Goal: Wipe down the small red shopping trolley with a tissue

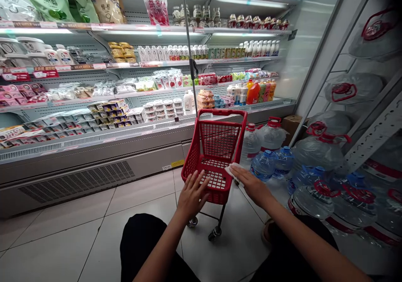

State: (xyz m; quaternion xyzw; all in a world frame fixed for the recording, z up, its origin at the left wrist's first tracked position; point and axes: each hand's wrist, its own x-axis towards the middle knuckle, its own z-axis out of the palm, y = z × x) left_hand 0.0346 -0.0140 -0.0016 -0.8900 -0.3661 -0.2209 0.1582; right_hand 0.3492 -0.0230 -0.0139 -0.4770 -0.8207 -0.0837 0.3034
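A small red plastic shopping cart (219, 135) with lattice sides stands upright on the tiles, between my knees and the fridge. My left hand (192, 194) is at the basket's near left edge, fingers spread and holding nothing; whether it touches the rim I cannot tell. At the basket's right side, my right hand (251, 183) has its fingers pressed together on a white wipe (228, 171). Part of the wipe is hidden behind the fingers. Below the basket, the dark legs and a caster wheel (215, 233) show.
An open refrigerated display (150, 131) with dairy goods runs behind the cart. To the right, large water bottles (310, 200) crowd the floor beside a rack (370, 131) of more bottles. A vertical door edge with a handle (193, 68) rises behind the cart.
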